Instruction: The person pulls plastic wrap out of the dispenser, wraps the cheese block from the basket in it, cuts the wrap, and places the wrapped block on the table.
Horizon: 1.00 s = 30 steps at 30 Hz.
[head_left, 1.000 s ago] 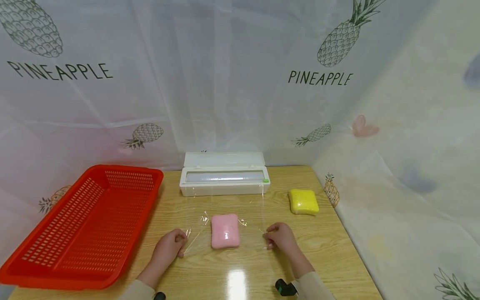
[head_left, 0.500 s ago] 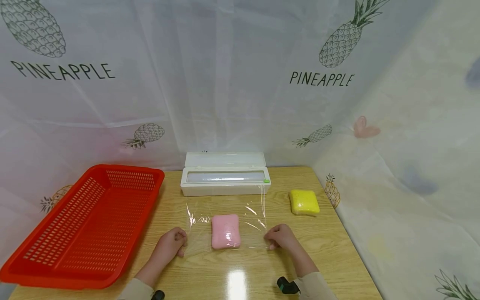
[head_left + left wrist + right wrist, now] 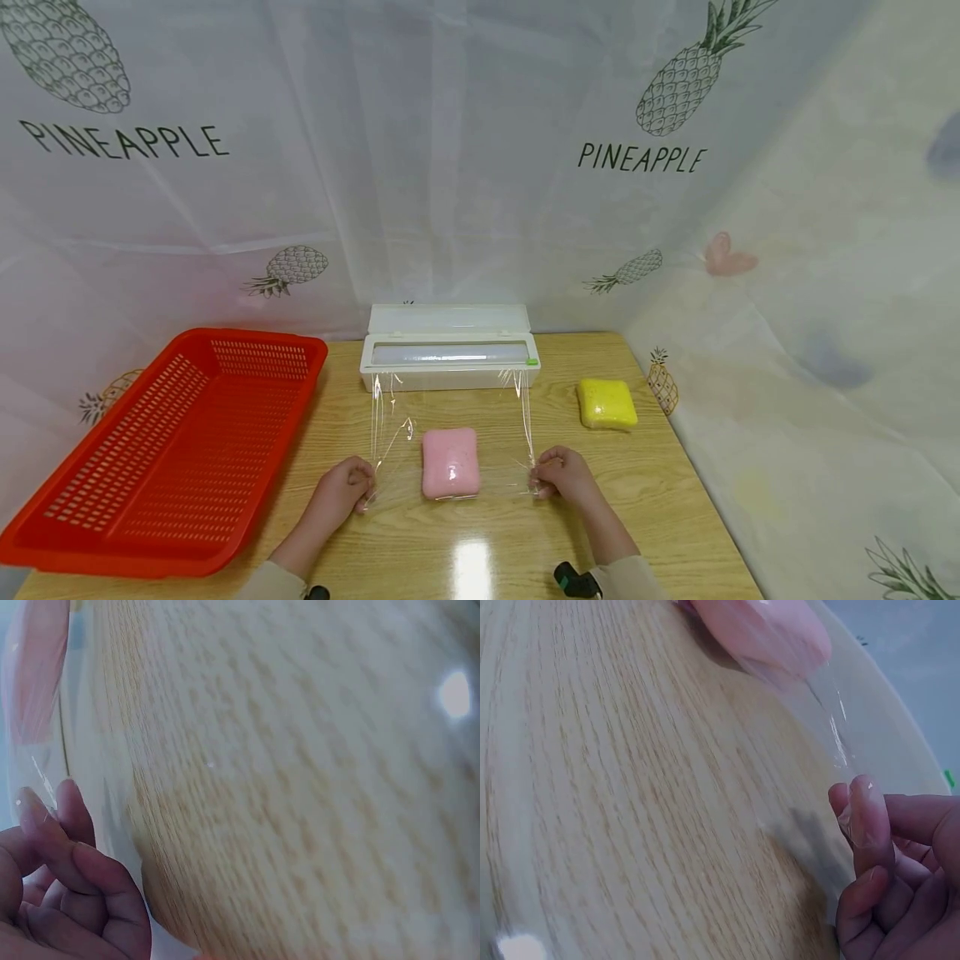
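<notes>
A clear sheet of plastic wrap (image 3: 397, 408) stretches from a white dispenser box (image 3: 450, 380) toward the front of the table. Its near left corner is pinched between thumb and finger of my left hand (image 3: 337, 490). My right hand (image 3: 567, 477) pinches the near right corner the same way. Between the hands, the film lies over a pink, rounded, square block (image 3: 450, 464). In the left wrist view the left fingertips (image 3: 71, 795) grip the film's edge. The right wrist view shows film bunched at the right fingertips (image 3: 866, 802), with the pink block (image 3: 780, 637) beyond.
A large red plastic basket (image 3: 288, 450) stands on the left of the wooden table (image 3: 405, 554). At the right lies a yellow block (image 3: 607, 404) that looks shiny. The dispenser's lid (image 3: 450, 318) is raised, close to the pineapple-printed cloth (image 3: 480, 208) behind.
Both hands stay nearly in place, still pinching the film. Glints along the film's sides have shifted and now run as lines back to the box. The pink block has not moved.
</notes>
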### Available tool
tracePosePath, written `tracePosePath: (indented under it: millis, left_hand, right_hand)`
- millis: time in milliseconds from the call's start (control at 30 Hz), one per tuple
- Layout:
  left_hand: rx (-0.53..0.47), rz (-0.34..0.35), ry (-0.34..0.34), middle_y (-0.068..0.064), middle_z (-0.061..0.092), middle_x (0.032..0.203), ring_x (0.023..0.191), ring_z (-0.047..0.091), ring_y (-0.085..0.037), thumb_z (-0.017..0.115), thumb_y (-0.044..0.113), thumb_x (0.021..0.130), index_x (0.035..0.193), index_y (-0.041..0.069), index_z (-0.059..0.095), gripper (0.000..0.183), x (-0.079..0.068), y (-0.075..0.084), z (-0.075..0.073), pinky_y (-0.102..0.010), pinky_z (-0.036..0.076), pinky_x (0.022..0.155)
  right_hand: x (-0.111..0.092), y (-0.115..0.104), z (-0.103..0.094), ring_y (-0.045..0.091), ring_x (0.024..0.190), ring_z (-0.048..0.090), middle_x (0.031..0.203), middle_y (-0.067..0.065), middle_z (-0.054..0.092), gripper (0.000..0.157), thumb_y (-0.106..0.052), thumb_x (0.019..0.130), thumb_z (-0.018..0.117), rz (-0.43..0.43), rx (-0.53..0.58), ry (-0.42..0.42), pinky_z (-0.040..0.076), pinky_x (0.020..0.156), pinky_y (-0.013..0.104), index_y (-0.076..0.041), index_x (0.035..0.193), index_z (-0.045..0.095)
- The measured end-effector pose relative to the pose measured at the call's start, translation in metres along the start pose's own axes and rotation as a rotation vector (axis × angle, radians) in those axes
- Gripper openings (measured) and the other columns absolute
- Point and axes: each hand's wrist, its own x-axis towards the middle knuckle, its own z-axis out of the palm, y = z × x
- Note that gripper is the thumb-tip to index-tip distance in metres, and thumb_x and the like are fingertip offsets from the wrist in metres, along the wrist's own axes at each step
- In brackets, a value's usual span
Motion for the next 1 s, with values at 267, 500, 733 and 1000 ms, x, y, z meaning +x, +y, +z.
tracePosePath:
  millis: [267,500,733,1000]
  left_hand:
    - [0.004,0.076,-0.054,-0.007,0.052,0.064,0.047,0.047,-0.018,0.054,-0.015,0.089,0.090,0.004,0.049,0.020,0.002,-0.001,0.001,-0.026,0.044,0.045]
    - [-0.006,0.099,-0.160,-0.007,0.058,0.073,0.051,0.049,-0.014,0.049,-0.013,0.092,0.085,-0.002,0.060,0.017,0.005,-0.005,-0.006,-0.026,0.047,0.048]
    - [-0.078,0.090,-0.289,-0.013,0.067,0.085,0.059,0.054,-0.013,0.052,-0.005,0.092,0.099,-0.017,0.063,0.018,0.009,-0.010,-0.015,-0.024,0.050,0.054]
    - [-0.073,0.094,-0.360,-0.017,0.070,0.091,0.080,0.065,-0.018,0.069,0.003,0.088,0.108,-0.018,0.062,0.030,0.003,-0.013,-0.024,-0.025,0.054,0.067]
  right_hand:
    - [0.004,0.009,-0.003,0.011,0.063,0.063,0.083,0.017,0.068,0.012,0.011,0.091,0.054,-0.047,0.017,-0.040,0.053,0.052,0.023,0.021,0.098,0.055]
    - [0.003,0.007,-0.005,0.010,0.056,0.065,0.083,0.016,0.071,0.022,0.000,0.092,0.061,-0.003,-0.046,-0.055,0.048,0.052,0.021,0.017,0.105,0.064]
    - [-0.002,0.005,-0.015,0.016,0.069,0.070,0.090,0.023,0.071,0.028,-0.001,0.091,0.063,-0.012,-0.054,-0.155,0.047,0.056,0.021,0.019,0.111,0.062]
    - [-0.009,0.005,-0.017,0.015,0.088,0.064,0.104,0.022,0.070,0.028,-0.004,0.085,0.072,-0.034,-0.170,-0.103,0.048,0.069,0.023,0.012,0.107,0.069]
